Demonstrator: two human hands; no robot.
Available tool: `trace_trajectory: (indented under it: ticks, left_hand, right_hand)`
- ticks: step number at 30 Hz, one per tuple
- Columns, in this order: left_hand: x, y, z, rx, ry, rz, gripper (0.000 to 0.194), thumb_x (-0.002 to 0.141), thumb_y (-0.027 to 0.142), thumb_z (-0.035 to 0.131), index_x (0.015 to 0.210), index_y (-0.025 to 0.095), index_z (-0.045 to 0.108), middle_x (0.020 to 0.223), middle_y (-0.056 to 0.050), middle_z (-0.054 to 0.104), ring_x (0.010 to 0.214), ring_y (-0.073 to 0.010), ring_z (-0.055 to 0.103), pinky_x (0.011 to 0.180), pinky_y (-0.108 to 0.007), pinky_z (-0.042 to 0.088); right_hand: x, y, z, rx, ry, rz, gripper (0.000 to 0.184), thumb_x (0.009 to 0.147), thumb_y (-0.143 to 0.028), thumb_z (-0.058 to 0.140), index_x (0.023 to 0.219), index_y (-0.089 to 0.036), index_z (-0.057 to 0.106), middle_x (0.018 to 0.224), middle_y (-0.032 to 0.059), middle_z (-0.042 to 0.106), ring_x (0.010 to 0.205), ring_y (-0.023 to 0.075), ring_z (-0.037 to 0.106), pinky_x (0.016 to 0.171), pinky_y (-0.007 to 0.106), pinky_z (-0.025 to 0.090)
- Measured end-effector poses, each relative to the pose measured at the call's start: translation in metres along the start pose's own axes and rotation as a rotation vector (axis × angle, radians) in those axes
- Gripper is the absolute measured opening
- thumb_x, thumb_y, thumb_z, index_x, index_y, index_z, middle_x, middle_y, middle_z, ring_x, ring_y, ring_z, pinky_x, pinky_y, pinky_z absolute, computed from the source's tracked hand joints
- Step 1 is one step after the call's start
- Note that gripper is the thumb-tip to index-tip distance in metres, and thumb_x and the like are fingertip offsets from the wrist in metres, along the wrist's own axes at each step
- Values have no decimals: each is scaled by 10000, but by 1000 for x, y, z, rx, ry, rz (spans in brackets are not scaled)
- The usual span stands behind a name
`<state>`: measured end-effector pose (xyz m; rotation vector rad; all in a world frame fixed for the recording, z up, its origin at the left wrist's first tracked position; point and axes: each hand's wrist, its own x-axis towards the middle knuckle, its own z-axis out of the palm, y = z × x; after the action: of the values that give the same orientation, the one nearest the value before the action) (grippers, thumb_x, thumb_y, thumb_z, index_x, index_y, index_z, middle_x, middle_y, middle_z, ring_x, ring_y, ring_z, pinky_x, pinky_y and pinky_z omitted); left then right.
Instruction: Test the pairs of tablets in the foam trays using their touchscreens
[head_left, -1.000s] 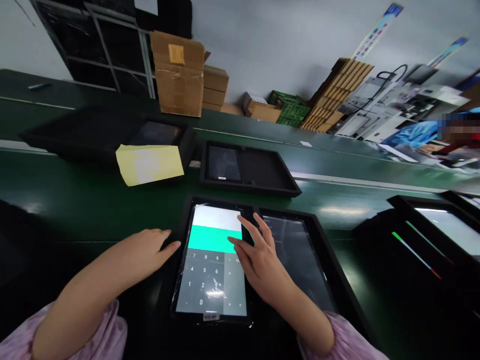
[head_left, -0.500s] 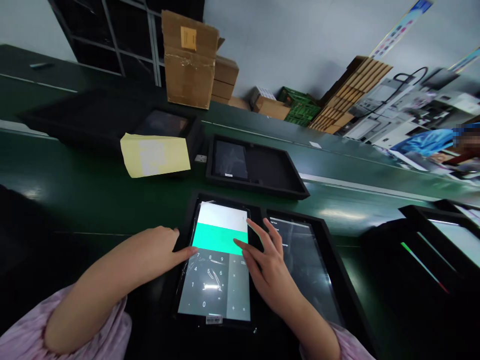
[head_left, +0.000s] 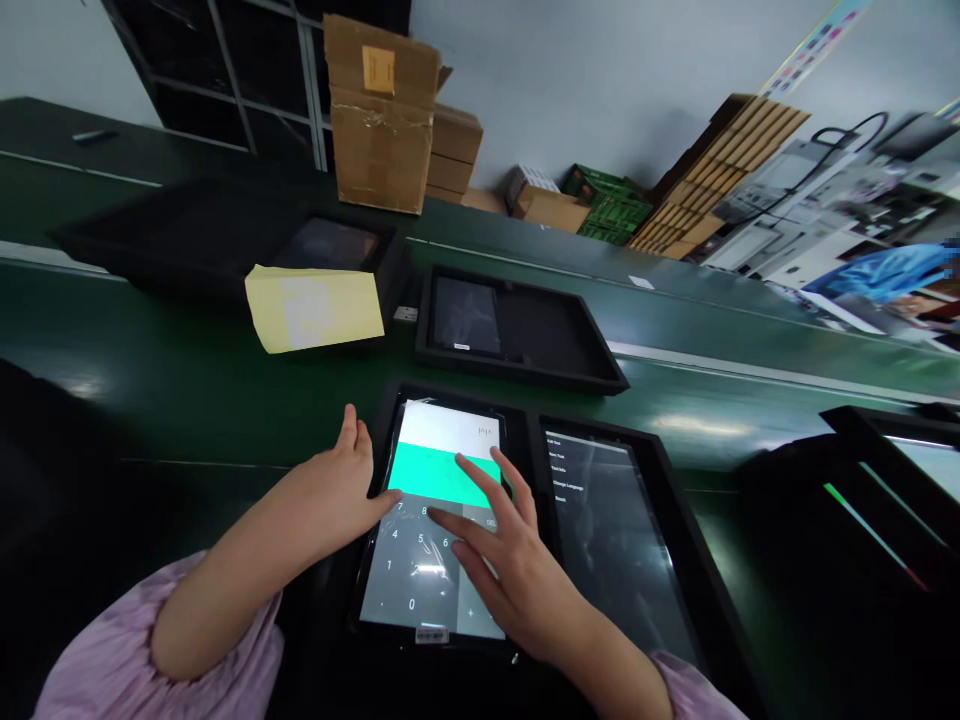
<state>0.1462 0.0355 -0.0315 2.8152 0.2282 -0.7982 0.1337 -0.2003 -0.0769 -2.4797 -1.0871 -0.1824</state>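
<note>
A tablet (head_left: 405,575) with a lit calculator screen lies in a black foam tray in front of me. Numbers show in its white display strip, above a green band and grey keys. At the tablet's left edge is my left hand (head_left: 349,490), fingers apart, its thumb near the 7 key. My right hand (head_left: 510,560) reaches over the screen from the right with spread fingers, the index fingertip at the 8 key. Whether that fingertip touches the glass I cannot tell. Beside it, a second tablet (head_left: 611,540) shows a dark menu with white text lines.
Behind stands another black tray (head_left: 559,335) with a dark-screened tablet (head_left: 465,318). A yellow sheet (head_left: 319,310) hangs on a large black tray at the left. Cardboard boxes (head_left: 382,150) stand at the back. A lit device (head_left: 870,510) is at right; a person in blue (head_left: 877,280) sits beyond.
My right hand has moved left, its index finger going from the green band to the number keys. My left fingers have lifted and straightened. Characters now show in the white display strip.
</note>
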Motion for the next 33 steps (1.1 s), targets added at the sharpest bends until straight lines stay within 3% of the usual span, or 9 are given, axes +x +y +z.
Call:
trace_trajectory:
  ticks: [4, 8, 12, 16, 23, 29, 33]
  left_hand:
    - [0, 3, 2, 22, 4, -8, 986, 874, 633, 475, 1572, -6, 196, 1651, -220, -96, 1126, -410, 667, 807, -428, 569]
    - [0, 7, 2, 55, 6, -14, 979, 894, 624, 448, 1575, -12, 146, 1650, -217, -114, 1114, -395, 671, 793, -425, 568]
    - [0, 5, 1, 39, 1, -17, 1002, 885, 642, 463, 1575, -10, 142, 1651, -217, -108, 1149, -393, 655, 827, -418, 565]
    - [1, -2, 0, 0, 8, -21, 991, 886, 655, 460, 1581, 16, 159, 1653, -209, -114, 1133, -370, 666, 815, -396, 566]
    - [-1, -1, -5, -4, 21, -59, 927, 934, 650, 345, 1593, 37, 125, 1657, -166, -135, 1085, -337, 689, 812, -389, 565]
    - [-4, 1, -10, -6, 36, -60, 910, 950, 652, 315, 1594, 47, 98, 1658, -160, -128, 1092, -330, 691, 840, -402, 566]
    - [-3, 0, -8, -14, 68, -54, 903, 951, 644, 328, 1590, 40, 123, 1667, -158, -82, 1186, -353, 645, 907, -409, 550]
  right_hand:
    - [3, -6, 1, -27, -27, -27, 342, 991, -245, 488, 1267, -306, 681, 1583, 90, 367, 1509, 452, 153, 1013, 718, 466]
    - [1, 8, -4, -11, 160, 62, 316, 986, -194, 477, 1139, -255, 747, 1499, 80, 487, 1490, 374, 255, 1060, 619, 486]
    - [-6, 29, -5, -25, 308, 193, 284, 977, -214, 504, 1049, -254, 775, 1386, 83, 591, 1440, 356, 342, 1041, 617, 496]
    - [-9, 37, 0, -27, 249, 233, 282, 979, -240, 504, 1001, -250, 785, 1413, 77, 574, 1431, 375, 340, 1034, 646, 488]
    - [-3, 26, 2, -56, 102, 163, 323, 1005, -258, 478, 1208, -289, 727, 1579, 58, 389, 1493, 425, 209, 1056, 732, 410]
    - [-5, 31, 2, -39, 216, 235, 325, 1002, -235, 456, 1059, -240, 776, 1454, 88, 529, 1478, 394, 259, 1078, 700, 418]
    - [0, 25, 2, -35, 136, 180, 334, 1012, -257, 455, 1187, -270, 740, 1545, 89, 428, 1496, 418, 215, 1062, 710, 419]
